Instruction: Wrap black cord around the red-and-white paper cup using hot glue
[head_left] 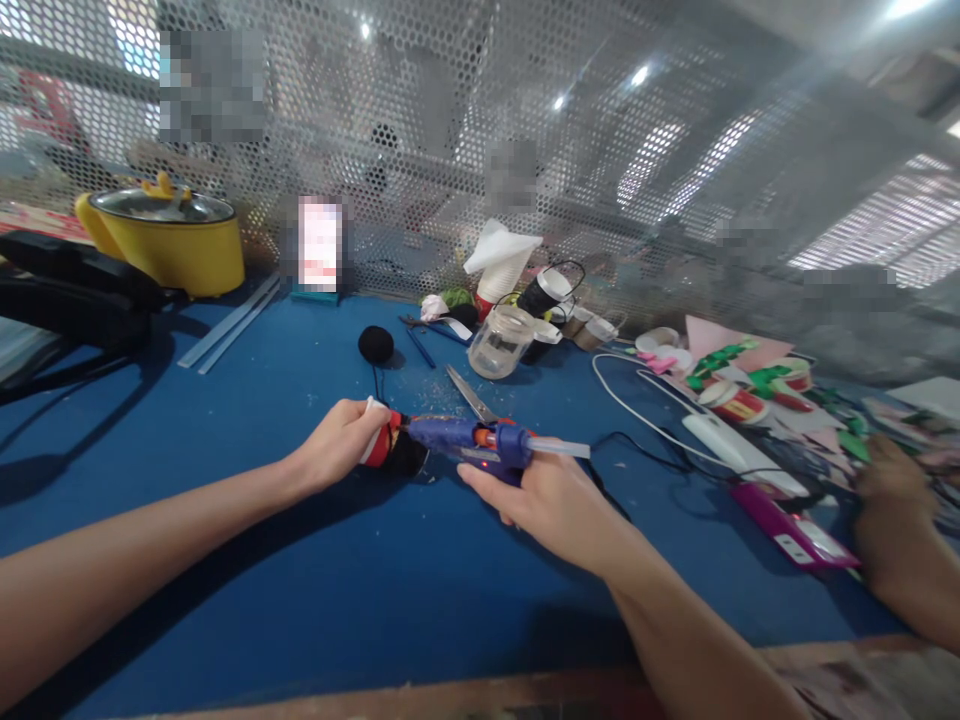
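Observation:
My left hand [343, 440] is closed around a small red paper cup [382, 440] with black yarn wound on part of it. The cup lies tilted over the table. A strand runs from it to a ball of black yarn [376, 344] behind. In my right hand [551, 495] is a blue hot glue gun [465, 436], a clear glue stick [562, 448] poking out of its back. The gun's nozzle points left and meets the cup at its edge, though exact contact is hard to see. Scissors [474, 395] lie open just beyond the gun.
Behind the scissors stands a clear plastic jar [498, 350], near yarn-wrapped cups [546, 290]. A lit phone [320, 245] and a yellow electric pot [169, 245] stand at the back. Rightward are a purple power strip [795, 530], craft scraps and another person's hand [896, 490].

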